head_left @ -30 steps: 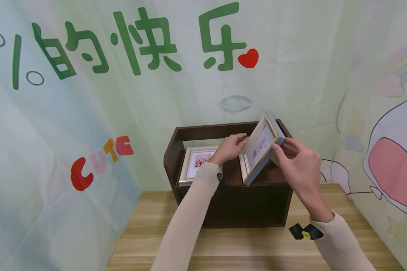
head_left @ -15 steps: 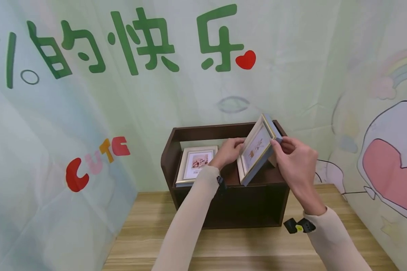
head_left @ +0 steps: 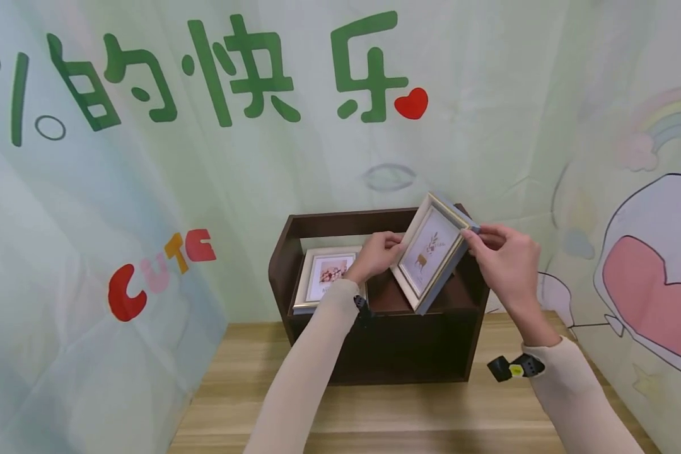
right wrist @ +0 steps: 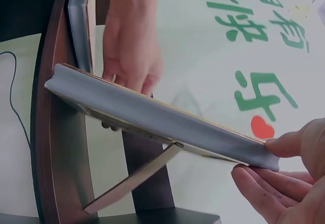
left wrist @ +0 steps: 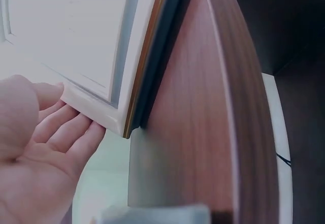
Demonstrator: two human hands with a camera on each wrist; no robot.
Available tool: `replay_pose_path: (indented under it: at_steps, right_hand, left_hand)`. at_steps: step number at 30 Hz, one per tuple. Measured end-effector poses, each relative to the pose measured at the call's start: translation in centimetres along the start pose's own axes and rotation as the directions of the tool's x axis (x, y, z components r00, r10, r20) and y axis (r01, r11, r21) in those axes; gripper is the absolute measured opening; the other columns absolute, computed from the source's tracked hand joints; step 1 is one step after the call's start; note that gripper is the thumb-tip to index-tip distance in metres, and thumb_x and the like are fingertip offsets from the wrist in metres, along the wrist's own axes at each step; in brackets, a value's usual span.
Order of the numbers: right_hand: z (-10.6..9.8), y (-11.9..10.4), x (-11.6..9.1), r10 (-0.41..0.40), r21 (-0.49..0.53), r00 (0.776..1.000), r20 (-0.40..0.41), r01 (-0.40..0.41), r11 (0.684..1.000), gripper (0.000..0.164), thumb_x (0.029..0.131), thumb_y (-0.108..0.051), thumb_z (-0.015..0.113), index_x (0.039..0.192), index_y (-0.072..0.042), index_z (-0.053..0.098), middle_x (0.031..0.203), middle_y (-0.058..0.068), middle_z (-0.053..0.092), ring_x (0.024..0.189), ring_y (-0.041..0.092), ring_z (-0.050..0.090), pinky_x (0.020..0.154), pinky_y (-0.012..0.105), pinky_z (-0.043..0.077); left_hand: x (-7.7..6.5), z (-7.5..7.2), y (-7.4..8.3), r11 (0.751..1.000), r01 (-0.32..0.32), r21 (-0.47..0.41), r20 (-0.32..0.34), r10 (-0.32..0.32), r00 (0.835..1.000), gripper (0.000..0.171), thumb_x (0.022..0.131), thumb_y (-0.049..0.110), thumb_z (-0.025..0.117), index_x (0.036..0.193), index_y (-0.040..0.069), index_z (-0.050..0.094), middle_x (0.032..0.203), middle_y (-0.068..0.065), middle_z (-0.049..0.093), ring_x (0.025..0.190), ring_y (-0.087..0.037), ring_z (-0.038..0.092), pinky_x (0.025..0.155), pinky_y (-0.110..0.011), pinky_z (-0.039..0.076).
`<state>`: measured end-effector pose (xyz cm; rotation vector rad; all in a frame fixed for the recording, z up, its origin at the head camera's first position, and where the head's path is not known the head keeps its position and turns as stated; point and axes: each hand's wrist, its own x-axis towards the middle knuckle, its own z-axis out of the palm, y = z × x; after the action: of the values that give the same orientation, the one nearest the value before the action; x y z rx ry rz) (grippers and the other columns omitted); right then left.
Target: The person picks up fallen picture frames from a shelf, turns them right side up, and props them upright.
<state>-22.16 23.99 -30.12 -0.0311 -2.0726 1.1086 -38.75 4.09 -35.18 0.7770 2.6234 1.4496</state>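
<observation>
— Where is the tilted picture frame (head_left: 429, 249) held?
— Over the brown shelf (head_left: 346, 222), beside another frame (head_left: 331, 271); its upper-right corner is pinched by the right hand (head_left: 507, 261), its left edge by the left hand (head_left: 377, 252).

Got cream, gold trim and blue-grey sides on the tilted frame (head_left: 428, 252), pinkish print in the flat frame (head_left: 329, 270). Also spotting dark brown on the shelf (head_left: 352, 222), streaky tan grain on the tabletop (head_left: 386, 407), green lettering (head_left: 376, 82) plus red heart (head_left: 411, 103) on pale-green backdrop (head_left: 477, 151).
</observation>
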Motion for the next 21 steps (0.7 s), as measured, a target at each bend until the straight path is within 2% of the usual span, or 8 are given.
replay_pose_path:
  at_steps: [2,3,9,16,21]
  right_hand:
    - [-0.4,0.3,0.5,0.034,0.042,0.999,0.04,-0.035,0.998,0.041,0.098,-0.025,0.076,0.119,0.01,0.074,0.106,0.031,0.077,0.062,-0.02,0.063,0.062,0.003,0.049]
    - [-0.5,0.4,0.8,0.046,0.054,0.997,0.059,-0.049,0.997,0.042,0.098,-0.026,0.076,0.121,0.01,0.073,0.108,0.032,0.077,0.062,-0.021,0.062,0.062,0.003,0.05]
    - [-1.2,1.0,2.1,0.081,0.068,0.983,0.164,-0.093,0.993,0.051,0.1,-0.028,0.073,0.129,0.013,0.068,0.116,0.034,0.073,0.062,-0.016,0.066,0.062,0.007,0.053]
    - [-1.3,1.4,3.5,0.129,0.032,0.956,0.264,-0.143,0.989,0.053,0.102,-0.031,0.07,0.134,0.012,0.065,0.124,0.032,0.071,0.067,-0.013,0.07,0.066,0.007,0.055]
    - [-1.3,1.5,5.0,0.137,0.05,0.938,0.318,-0.16,0.986,0.052,0.103,-0.026,0.068,0.136,0.014,0.062,0.128,0.034,0.069,0.067,-0.014,0.069,0.068,0.008,0.056]
  left_hand:
    - [-0.1,-0.2,-0.2,1.0,0.005,0.001,0.003,-0.005,1.0,0.031,0.108,0.021,0.059,0.132,0.002,0.068,0.134,-0.017,0.072,0.129,-0.028,0.068,0.104,-0.042,0.057]
    - [-0.1,-0.3,-0.3,1.0,0.003,0.001,0.007,-0.003,1.0,0.032,0.109,0.02,0.058,0.133,0.001,0.067,0.135,-0.018,0.071,0.13,-0.029,0.067,0.106,-0.042,0.056]
    - [-0.8,-1.0,-0.8,1.0,0.014,0.007,0.006,-0.014,1.0,0.031,0.11,0.017,0.054,0.134,-0.001,0.064,0.136,-0.02,0.069,0.133,-0.031,0.065,0.11,-0.045,0.053]
    - [-1.9,-1.7,-1.6,0.999,0.035,-0.015,-0.033,-0.036,0.999,0.026,0.107,0.021,0.063,0.124,0.003,0.071,0.124,-0.016,0.075,0.116,-0.027,0.072,0.096,-0.038,0.059]
    - [-2.4,-2.5,-1.6,0.995,0.045,-0.091,-0.007,-0.046,0.999,0.028,0.105,0.017,0.065,0.127,0.0,0.07,0.125,-0.02,0.075,0.113,-0.028,0.074,0.092,-0.034,0.062]
